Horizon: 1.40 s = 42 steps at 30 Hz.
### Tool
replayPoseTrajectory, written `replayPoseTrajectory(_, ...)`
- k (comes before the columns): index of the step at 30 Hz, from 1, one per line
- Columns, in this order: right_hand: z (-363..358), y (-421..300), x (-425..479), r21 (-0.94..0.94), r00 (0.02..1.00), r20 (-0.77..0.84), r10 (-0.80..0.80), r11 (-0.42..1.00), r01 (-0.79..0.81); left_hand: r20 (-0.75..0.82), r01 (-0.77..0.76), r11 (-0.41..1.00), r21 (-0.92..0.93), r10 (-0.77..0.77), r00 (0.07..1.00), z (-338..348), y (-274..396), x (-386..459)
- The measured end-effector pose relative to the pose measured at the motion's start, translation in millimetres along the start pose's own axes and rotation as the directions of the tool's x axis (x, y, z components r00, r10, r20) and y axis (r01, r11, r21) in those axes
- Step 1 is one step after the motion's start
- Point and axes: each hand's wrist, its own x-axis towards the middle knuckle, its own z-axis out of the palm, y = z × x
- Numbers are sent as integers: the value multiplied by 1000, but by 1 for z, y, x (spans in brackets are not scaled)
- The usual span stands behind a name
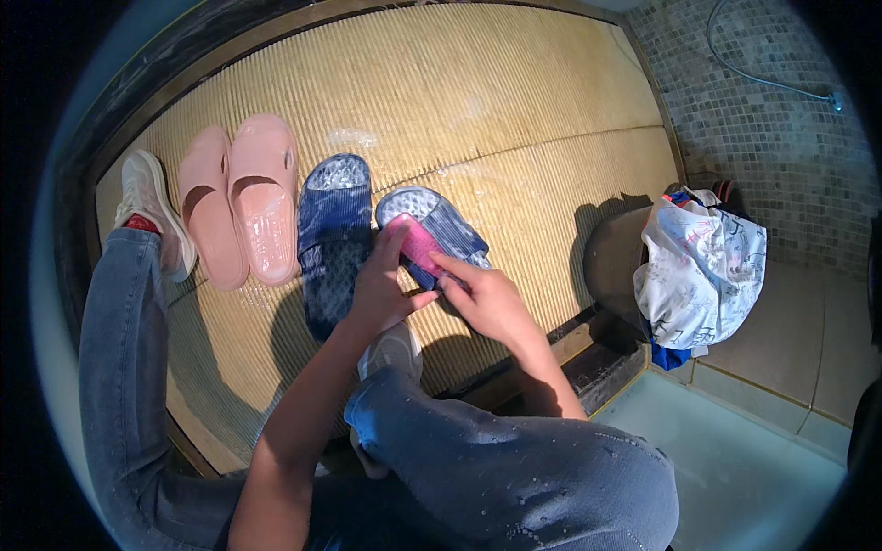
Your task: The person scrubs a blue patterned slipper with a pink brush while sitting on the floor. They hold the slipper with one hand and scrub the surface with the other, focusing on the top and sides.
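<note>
A pink scrubber [417, 246], whose exact kind I cannot tell, lies over the strap of a blue-and-white marbled slide sandal [458, 231]. My left hand [383, 288] has its fingers along the scrubber's left edge, thumb stretched out below it. From the right, my right hand [490, 297] grips the scrubber's lower end with its fingertips and covers the heel part of that sandal. The matching blue slide sandal [335, 241] lies just left of my hands, toe pointing away from me. Farther left, a pair of pink slides, one wet inside [265, 206] and the other [212, 220], lie side by side.
Ribbed yellowish matting [524, 76], wet in patches, covers the floor. My shoe [148, 200] stands beside the pink slides; my other shoe [394, 351] is below my hands. At right, a marked white cloth [703, 268] drapes over a dark stool [613, 255]. A hose [765, 77] hangs along the mosaic wall.
</note>
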Motion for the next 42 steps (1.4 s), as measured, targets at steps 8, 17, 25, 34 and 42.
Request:
replayPoseTrajectory(8,-53,6,-20,-37,965,263,-14,999,25,40,-70,994,87,66,997,-8,-7,-1)
replayPoseTrajectory(17,-4,4,-3,-27,999,8,-48,998,48,121,51,995,-90,-39,992,-9,-5,2)
replayPoseTrajectory(25,-40,-9,-17,-127,982,189,-13,991,37,11,-90,996,-11,91,996,-5,-2,-2)
replayPoseTrajectory(34,-34,15,-27,-9,982,183,37,999,-36,8,-99,995,-16,99,995,-3,-3,-2)
replayPoseTrajectory(42,-10,-2,-14,-123,998,66,-10,992,18,40,-43,998,-55,45,998,-4,-1,-1)
